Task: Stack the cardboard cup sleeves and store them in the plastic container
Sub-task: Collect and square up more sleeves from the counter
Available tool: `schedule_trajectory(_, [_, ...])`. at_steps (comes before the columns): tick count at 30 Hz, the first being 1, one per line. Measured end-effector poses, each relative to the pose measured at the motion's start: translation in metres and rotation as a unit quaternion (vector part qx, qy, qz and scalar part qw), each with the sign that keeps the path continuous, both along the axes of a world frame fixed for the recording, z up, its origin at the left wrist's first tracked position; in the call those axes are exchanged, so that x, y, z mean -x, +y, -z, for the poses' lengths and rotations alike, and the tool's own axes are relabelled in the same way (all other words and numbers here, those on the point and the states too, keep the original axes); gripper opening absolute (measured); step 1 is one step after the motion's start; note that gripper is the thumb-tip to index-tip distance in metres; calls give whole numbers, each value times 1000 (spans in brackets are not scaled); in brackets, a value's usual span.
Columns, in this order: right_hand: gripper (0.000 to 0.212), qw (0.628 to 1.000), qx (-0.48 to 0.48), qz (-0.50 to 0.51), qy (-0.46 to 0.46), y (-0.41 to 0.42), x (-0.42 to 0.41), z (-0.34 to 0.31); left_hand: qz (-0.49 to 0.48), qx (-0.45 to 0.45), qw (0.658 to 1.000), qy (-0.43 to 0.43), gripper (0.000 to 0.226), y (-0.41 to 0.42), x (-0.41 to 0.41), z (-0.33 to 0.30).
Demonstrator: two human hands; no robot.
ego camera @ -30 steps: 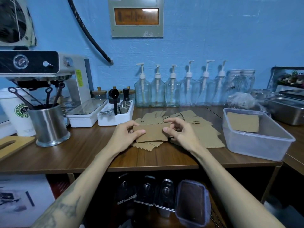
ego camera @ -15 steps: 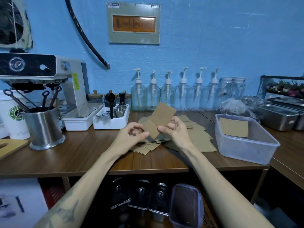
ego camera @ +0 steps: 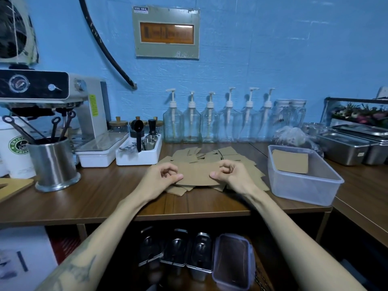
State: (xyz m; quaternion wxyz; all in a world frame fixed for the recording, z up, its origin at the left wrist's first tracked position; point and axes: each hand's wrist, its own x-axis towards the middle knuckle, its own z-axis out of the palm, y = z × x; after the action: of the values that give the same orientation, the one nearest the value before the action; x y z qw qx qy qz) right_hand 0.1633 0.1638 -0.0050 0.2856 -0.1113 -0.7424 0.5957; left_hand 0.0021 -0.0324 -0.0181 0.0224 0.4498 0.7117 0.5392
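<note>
A flat brown cardboard sleeve (ego camera: pixel 197 174) is held level between both hands over a loose pile of several sleeves (ego camera: pixel 228 156) on the wooden counter. My left hand (ego camera: pixel 161 178) pinches its left end and my right hand (ego camera: pixel 231 176) pinches its right end, fingers curled. The clear plastic container (ego camera: pixel 302 186) stands at the right of the pile, a hand's width from my right hand, with a sleeve stack (ego camera: pixel 290 163) lying inside.
A white tool tray (ego camera: pixel 138 157) and a steel utensil cup (ego camera: pixel 53 162) stand left of the pile. Pump bottles (ego camera: pixel 210 122) line the back wall. Steel pans (ego camera: pixel 352 148) sit at the far right. The counter's front edge (ego camera: pixel 189 215) lies just below my wrists.
The sleeve was tilted up on end half a second ago; it now lies level, held at both ends, lower over the pile.
</note>
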Motion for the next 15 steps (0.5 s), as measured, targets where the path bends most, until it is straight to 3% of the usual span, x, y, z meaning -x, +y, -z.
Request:
schedule_trajectory(7, [13,996,4,90,26,18,-1,13,-135,26,986,93,6,-19,33,3])
schedule_trajectory(11, [11,995,5,96,23,22,4,18,-162,200,962,97,60,-14,38,8])
schedule_trajectory(15, [12,995,11,95,27,22,3,18,-172,252,944,125,65,-10,33,9])
